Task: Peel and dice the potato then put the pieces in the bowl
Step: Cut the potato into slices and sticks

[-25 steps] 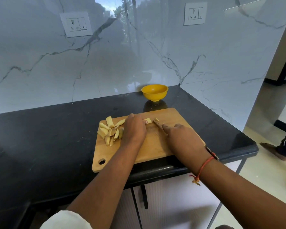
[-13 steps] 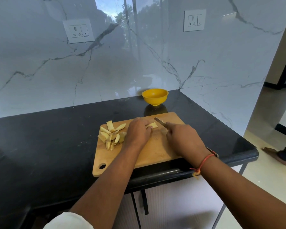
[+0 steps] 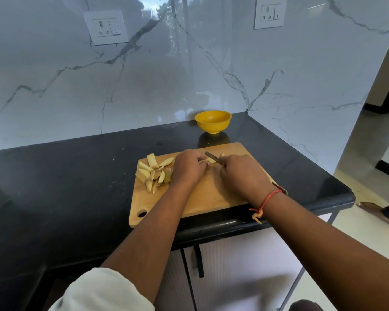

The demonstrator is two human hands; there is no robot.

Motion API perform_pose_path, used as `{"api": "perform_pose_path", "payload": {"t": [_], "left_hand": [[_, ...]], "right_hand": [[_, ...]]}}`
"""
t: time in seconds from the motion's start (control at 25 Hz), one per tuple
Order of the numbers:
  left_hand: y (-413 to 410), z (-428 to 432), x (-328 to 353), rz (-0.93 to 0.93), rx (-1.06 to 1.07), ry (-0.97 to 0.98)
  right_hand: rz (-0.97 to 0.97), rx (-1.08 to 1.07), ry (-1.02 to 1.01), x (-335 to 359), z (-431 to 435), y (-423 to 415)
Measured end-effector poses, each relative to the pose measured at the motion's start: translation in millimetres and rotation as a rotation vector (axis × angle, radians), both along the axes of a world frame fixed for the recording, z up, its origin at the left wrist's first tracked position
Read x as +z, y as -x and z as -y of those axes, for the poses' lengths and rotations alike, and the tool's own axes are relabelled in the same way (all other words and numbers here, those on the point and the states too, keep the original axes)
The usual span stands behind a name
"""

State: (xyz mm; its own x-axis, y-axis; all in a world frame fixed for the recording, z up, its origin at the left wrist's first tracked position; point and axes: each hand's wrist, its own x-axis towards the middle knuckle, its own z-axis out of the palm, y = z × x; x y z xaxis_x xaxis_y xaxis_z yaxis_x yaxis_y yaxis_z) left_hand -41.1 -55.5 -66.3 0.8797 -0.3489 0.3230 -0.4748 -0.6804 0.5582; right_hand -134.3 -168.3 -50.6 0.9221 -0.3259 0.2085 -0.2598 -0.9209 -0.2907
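While mounted high on the wall above the bench's [image 3: 65, 176] far edge, left socket plate [image 3: 106, 26]: markings too small to read. Wooden cutting board [image 3: 211, 198] at bench's near edge, right of middle, hanging hole at its near left corner. Heaped on board's left half: pale potato strips [image 3: 154, 172], some crossing. Just right of heap, left hand [image 3: 188, 168], fingers curled down and clamped on a small potato piece [image 3: 208, 161] near board's far edge. Straight beyond, by bench's far edge: yellow bowl [image 3: 213, 121], upright, apart from board. Over the piece, tilted blade of knife [image 3: 212, 157], handle wrapped tight in right hand [image 3: 243, 173]; red thread [image 3: 268, 198] at that wrist. Second socket plate [image 3: 268, 12] higher right, likewise unreadable.
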Motion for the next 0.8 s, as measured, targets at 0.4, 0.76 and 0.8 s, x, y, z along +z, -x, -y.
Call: {"api": "perform_pose_path", "payload": {"t": [0.4,0.76,0.8], "left_hand": [[-3,6,-4,0.049,-0.006,-0.019],[-5,7,-8,0.085,0.005,-0.049],[-5,6,-8,0.078,0.009,-0.047]], "right_hand": [[-0.192,0.002,0.111,9,-12,7],[-0.201,0.075,0.159,10,-5,53],[-0.190,0.069,0.175,10,-4,53]]}}
